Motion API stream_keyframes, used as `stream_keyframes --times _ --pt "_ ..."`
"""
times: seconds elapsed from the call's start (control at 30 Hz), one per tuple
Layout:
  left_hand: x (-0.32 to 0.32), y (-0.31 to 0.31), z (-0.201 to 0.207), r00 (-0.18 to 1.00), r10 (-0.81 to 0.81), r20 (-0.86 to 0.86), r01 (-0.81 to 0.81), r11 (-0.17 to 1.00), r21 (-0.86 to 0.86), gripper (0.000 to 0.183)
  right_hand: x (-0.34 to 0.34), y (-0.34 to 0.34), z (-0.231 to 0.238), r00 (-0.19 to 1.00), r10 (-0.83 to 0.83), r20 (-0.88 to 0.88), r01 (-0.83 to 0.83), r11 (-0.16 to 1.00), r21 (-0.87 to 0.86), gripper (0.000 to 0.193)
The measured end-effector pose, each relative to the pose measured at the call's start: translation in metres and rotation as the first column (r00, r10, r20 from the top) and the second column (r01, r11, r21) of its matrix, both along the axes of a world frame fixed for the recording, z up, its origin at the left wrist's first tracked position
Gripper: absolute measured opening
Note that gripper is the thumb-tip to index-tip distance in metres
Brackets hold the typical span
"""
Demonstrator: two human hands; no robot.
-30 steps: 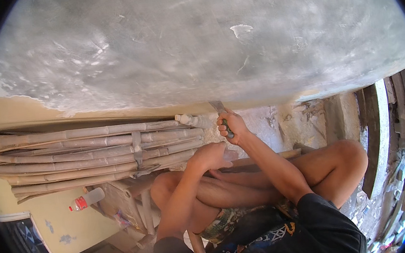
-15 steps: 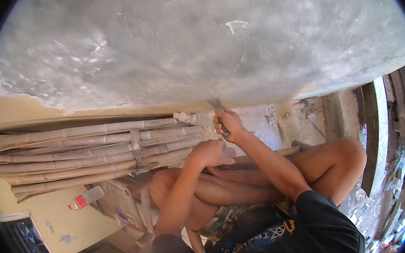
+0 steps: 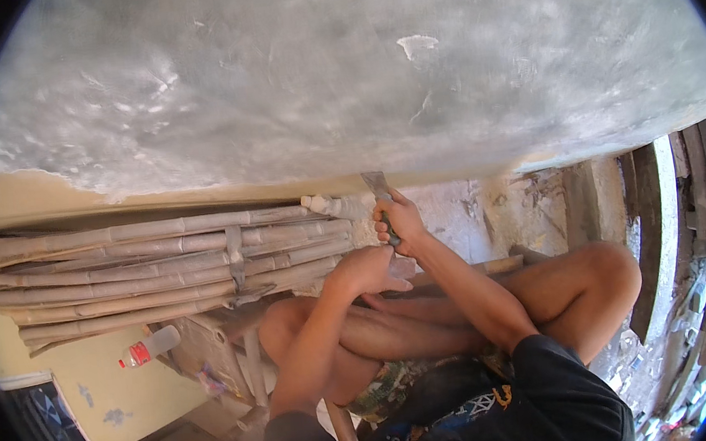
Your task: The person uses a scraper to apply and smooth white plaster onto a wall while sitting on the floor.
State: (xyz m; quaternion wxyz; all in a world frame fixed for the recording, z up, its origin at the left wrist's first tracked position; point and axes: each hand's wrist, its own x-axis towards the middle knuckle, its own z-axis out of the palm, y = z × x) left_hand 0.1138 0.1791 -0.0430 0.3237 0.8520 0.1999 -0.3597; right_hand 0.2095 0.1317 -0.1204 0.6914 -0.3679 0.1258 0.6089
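Right hand [image 3: 403, 222] is closed round the handle of a scraper [image 3: 377, 186]. The blade points to 11 o'clock and overlaps the lower edge of the wall [image 3: 342, 95]; contact cannot be confirmed. Left hand [image 3: 367, 270] lies at 7 o'clock from the right, fingers partly curled; whether it grips anything cannot be told. Poles [image 3: 144, 232] lie at 9 o'clock from the scraper. Step in hand is judged to be edge scraping; the next move appears to call for a firm grip and a low blade angle.
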Motion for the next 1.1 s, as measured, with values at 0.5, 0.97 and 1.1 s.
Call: stream_keyframes --times 0.5,0.97,1.1 --pt "-0.012 0.0 -0.02 0.994 -0.086 0.069 0.077 0.99 0.122 0.05 -0.004 0.011 0.002 0.999 -0.05 -0.02 0.049 0.998 -0.028 0.035" --pt "0.002 -0.003 0.009 0.953 -0.184 -0.241 0.211 0.973 0.092 0.063 -0.014 0.024 -0.005 0.992 -0.121 -0.028 0.121 0.993 -0.015 0.022" --pt "-0.003 -0.004 0.007 0.971 -0.112 -0.212 0.145 0.978 0.151 0.07 -0.026 0.015 0.02 0.993 -0.08 0.085 0.087 0.992 -0.086 0.025"
